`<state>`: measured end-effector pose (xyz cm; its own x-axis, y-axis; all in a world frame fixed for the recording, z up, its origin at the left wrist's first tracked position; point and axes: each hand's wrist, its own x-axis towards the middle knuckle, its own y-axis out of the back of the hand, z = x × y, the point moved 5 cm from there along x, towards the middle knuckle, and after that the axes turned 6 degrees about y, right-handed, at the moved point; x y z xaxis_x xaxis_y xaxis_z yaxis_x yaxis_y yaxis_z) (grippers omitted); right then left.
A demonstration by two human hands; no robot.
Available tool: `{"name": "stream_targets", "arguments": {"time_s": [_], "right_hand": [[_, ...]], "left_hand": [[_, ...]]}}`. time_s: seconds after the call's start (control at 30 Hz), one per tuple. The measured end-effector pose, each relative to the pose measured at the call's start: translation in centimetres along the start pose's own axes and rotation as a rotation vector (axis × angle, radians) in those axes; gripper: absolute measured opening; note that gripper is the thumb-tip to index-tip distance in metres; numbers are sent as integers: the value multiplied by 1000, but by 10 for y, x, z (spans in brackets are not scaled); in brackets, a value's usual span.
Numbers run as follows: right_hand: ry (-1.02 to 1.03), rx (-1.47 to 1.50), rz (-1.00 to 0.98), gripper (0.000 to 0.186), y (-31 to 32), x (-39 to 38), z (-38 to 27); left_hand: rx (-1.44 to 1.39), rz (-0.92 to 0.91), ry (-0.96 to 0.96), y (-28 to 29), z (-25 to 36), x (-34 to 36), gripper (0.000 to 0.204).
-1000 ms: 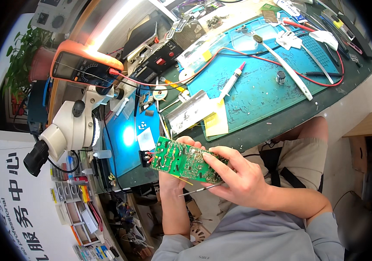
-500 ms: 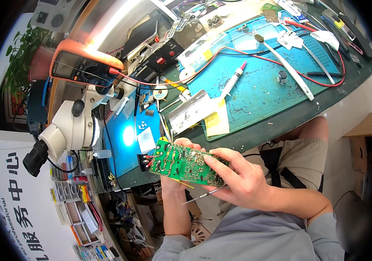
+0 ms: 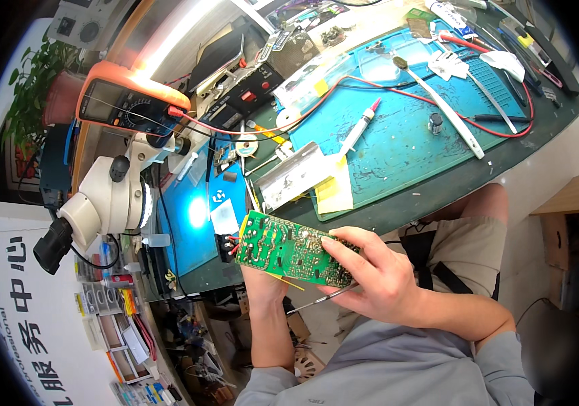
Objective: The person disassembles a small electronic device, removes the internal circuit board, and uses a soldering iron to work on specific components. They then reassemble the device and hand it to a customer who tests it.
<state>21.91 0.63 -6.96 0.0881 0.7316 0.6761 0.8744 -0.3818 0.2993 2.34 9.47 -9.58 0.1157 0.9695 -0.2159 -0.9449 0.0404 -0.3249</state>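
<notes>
A green circuit board, dense with small parts and solder points, is held tilted over my lap. My left hand supports it from beneath; its fingers are mostly hidden behind the board. My right hand lies over the board's right end, index and middle fingertips resting on its face. A slim pointed metal tool juts out under that hand, gripped near the thumb; its exact kind is unclear. Red wires and a black connector hang at the board's left end.
A microscope with a lit ring stands left, below an orange multimeter. On the blue mat lie a syringe, a white-handled brush, a small dark bottle and red probe leads. A metal plate sits near the table edge.
The board has tilted and turned slightly, and my left fingers, earlier visible above its top edge, are now behind it. The metal tool's tip has shifted a little. My right fingertips remain on the board.
</notes>
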Motion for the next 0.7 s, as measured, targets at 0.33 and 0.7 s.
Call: {"name": "stream_targets", "arguments": {"time_s": [0.33, 0.7], "right_hand": [[-758, 920, 25, 49, 28, -21, 32], [-907, 1120, -5, 44, 26, -37, 43]], "left_hand": [[243, -190, -128, -35, 22, -23, 5], [252, -174, -126, -44, 22, -28, 5]]}}
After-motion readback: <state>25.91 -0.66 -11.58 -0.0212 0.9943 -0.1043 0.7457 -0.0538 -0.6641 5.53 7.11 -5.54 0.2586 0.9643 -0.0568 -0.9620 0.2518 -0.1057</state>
